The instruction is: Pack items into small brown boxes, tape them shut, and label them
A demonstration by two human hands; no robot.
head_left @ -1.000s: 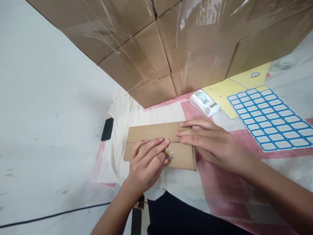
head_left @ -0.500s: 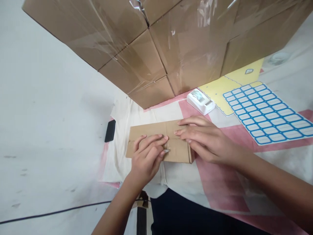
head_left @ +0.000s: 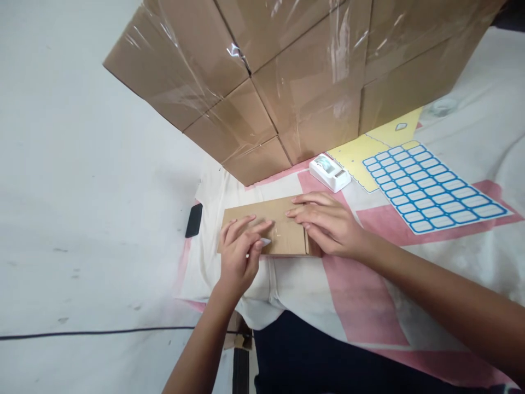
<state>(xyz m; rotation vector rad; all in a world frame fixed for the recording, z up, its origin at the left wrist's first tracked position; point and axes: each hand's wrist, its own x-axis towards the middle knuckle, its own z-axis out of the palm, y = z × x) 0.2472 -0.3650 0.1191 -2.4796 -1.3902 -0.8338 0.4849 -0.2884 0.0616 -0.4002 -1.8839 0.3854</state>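
Observation:
A small closed cardboard box (head_left: 283, 232) lies flat on the cloth-covered table, its long side running left to right. My left hand (head_left: 241, 249) is over the box's left half, with thumb and forefinger pinched on a small white pointed piece (head_left: 266, 241), perhaps paper or a label. Its other fingers stretch across the cardboard. At the right end of the box my right hand (head_left: 328, 221) rests with fingers extended over the top and edge, holding nothing else. A short clear strip shows on the top between the hands.
Behind stands a big stack of cardboard boxes (head_left: 303, 98) wrapped in clear film. Right of it are a white tape dispenser (head_left: 330, 172), a yellow sheet (head_left: 356, 156) and a sheet of blue-bordered labels (head_left: 435, 186). A black object (head_left: 194, 220) sits by the left wall.
The view has shifted somewhat. My left hand has slid slightly left on the box with the white piece in its pinch, and its forefinger is straighter. My right hand stays on the right end.

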